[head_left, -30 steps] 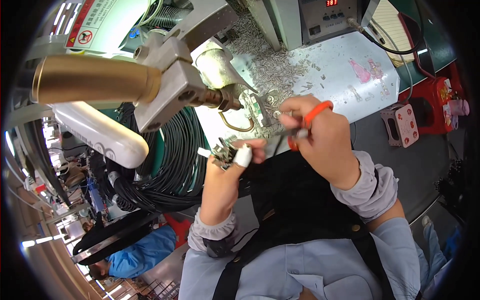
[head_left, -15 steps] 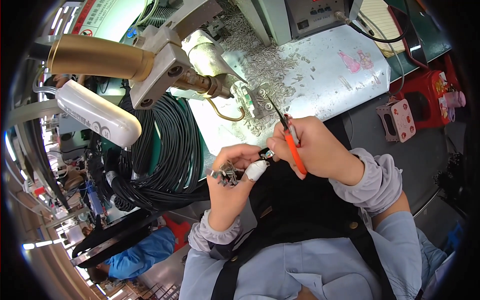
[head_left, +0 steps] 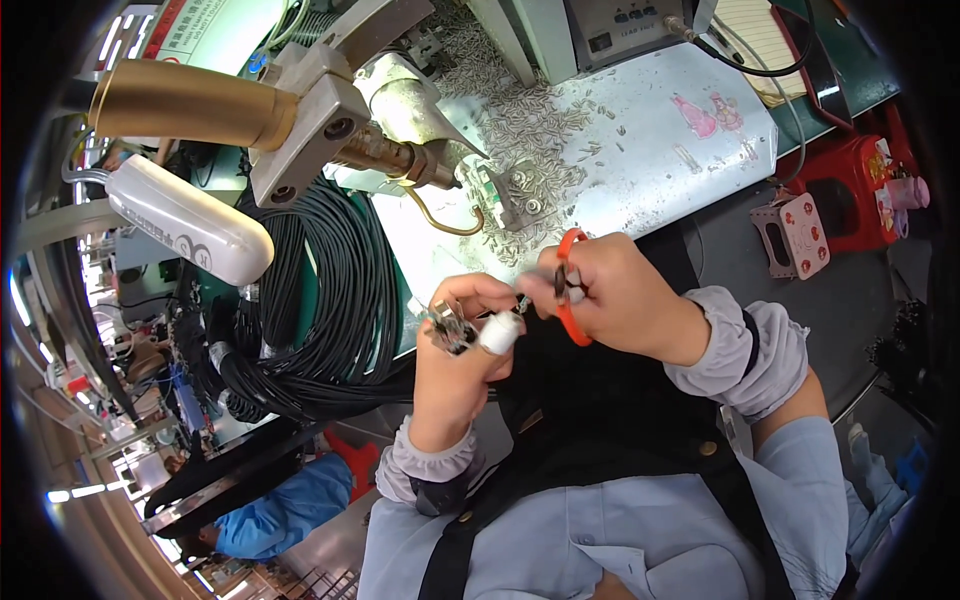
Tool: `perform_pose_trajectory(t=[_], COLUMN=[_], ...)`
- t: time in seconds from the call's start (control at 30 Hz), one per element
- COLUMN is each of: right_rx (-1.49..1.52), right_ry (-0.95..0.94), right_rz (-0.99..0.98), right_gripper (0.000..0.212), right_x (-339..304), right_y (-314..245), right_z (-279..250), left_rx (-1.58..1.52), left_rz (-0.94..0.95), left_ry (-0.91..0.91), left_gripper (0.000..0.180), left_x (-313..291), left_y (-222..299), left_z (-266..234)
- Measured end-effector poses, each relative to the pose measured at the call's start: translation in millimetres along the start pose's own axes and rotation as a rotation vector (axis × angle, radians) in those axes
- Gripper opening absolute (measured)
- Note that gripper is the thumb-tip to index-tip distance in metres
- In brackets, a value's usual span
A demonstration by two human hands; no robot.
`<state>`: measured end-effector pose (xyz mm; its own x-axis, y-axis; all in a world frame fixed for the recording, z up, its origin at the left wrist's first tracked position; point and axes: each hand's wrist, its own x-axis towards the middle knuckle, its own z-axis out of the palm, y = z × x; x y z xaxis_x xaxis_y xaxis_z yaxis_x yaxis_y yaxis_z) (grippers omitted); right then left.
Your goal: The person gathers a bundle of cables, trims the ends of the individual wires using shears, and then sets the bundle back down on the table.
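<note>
Scissors [head_left: 568,290] with orange handles sat gripped in the right hand [head_left: 620,300]; at its nine o'clock, left hand [head_left: 455,365] fingers pinched a small metal connector [head_left: 450,328].

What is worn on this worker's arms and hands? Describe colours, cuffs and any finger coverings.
Both forearms are covered by light blue sleeves with separate grey-lilac oversleeves gathered by elastic at the wrists. The left hand is bare except for a white cot or tape wrap on one of its fingers. The right hand is bare, with no glove showing. Dark apron straps cross the light blue top.
</note>
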<state>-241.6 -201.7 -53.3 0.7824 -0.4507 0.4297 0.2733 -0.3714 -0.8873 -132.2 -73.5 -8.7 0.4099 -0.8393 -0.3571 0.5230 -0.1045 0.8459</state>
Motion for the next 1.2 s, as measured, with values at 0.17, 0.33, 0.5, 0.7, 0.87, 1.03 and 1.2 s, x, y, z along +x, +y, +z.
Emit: perform_pose_trajectory(t=[0.17, 0.33, 0.5, 0.7, 0.87, 1.03, 1.2], right_rx=[0.582, -0.023, -0.556, -0.695, -0.262, 0.538, 0.203], right_ry=[-0.344, -0.050, -0.016, -0.108, 0.014, 0.151, 0.053], right_rz=[0.894, 0.199, -0.265, -0.332, 0.037, 0.433, 0.407], right_gripper=[0.014, 0.010, 0.010, 0.014, 0.005, 0.004, 0.014], right_x=[12, 9, 11, 2, -9, -7, -16], right_y=[-26, -20, -24, -26, -23, -31, -26], right_z=[-11, 9, -8, -10, 11, 19, 11], left_rx=[0.753, -0.013, -0.155, 0.250, 0.707, 0.476, 0.274], left_rz=[0.599, 0.075, -0.118, -0.004, 0.561, 0.372, 0.289], left_ry=[0.057, 0.127, 0.041, 0.189, 0.200, 0.280, 0.250], left_gripper=[0.014, 0.014, 0.013, 0.014, 0.016, 0.016, 0.015], left_x=[7, -1, -2, -11, -9, -12, -12], left_y=[-13, -6, 5, 4, -13, -12, -9], left_z=[-6, -1, -7, 0, 4, 7, 2])
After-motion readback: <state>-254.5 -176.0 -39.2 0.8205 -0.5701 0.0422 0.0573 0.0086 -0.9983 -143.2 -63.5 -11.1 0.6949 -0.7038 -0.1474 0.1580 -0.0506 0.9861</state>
